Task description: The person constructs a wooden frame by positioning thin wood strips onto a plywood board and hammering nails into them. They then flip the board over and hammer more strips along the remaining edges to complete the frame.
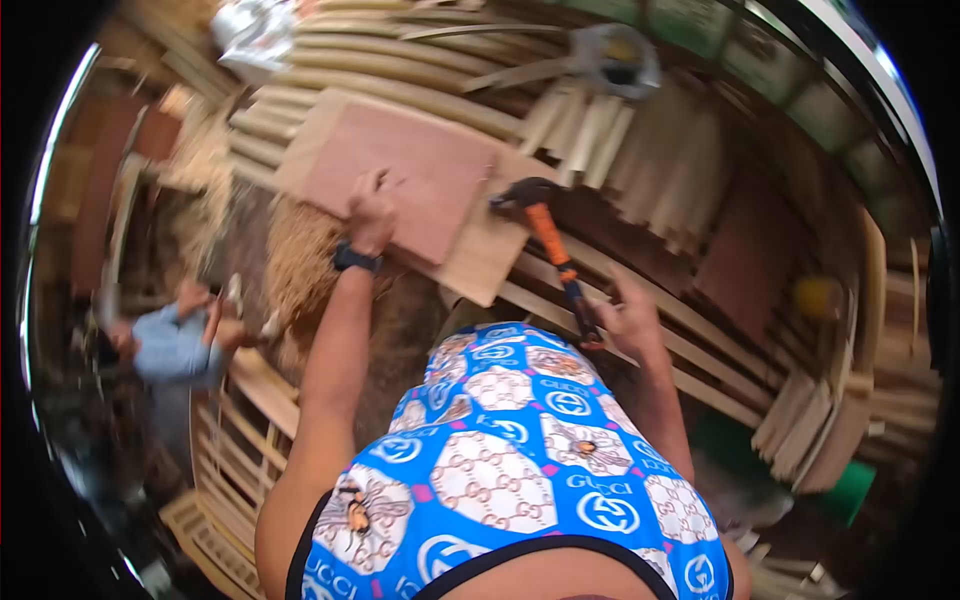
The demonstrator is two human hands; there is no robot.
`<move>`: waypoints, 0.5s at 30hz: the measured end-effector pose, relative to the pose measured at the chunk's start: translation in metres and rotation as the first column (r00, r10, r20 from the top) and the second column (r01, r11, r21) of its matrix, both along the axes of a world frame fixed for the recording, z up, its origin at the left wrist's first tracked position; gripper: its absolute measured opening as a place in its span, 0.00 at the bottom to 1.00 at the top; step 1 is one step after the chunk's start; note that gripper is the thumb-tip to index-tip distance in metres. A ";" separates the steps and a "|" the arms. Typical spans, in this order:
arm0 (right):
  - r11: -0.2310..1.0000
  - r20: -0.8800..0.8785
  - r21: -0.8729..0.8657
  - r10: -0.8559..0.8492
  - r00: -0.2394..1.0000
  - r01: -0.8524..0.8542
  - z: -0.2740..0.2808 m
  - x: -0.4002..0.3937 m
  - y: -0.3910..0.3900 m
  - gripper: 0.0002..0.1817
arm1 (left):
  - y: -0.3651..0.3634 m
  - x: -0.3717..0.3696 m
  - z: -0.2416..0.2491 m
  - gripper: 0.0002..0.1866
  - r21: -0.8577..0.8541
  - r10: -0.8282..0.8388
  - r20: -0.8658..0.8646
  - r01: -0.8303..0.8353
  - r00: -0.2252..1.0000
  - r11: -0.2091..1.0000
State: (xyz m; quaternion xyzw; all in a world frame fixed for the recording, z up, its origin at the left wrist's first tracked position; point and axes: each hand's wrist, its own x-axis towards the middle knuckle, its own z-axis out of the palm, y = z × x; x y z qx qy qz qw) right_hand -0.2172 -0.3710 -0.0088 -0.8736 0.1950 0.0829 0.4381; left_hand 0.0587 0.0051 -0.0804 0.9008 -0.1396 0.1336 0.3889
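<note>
My left hand (371, 213) presses flat on a reddish plywood panel (400, 170), which lies on a pale wooden board (490, 255). A black watch is on that wrist. My right hand (628, 318) grips the orange-and-black handle of a claw hammer (545, 230). The hammer's dark head hovers at the right edge of the reddish panel. My blue patterned shirt fills the lower middle of the view.
Curved wooden slats (400, 60) are stacked behind the panel, and short pale offcuts (640, 150) are piled at the right. Another person in a light blue shirt (175, 345) crouches at the left near wood shavings (300, 255). Slatted frames (235, 470) lie at the lower left.
</note>
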 end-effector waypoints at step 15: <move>0.717 0.363 -0.648 0.588 0.723 -0.258 -0.022 0.164 0.122 0.39 | -0.027 -0.043 0.023 0.11 -0.942 -0.655 -0.326 -0.294 0.682 0.163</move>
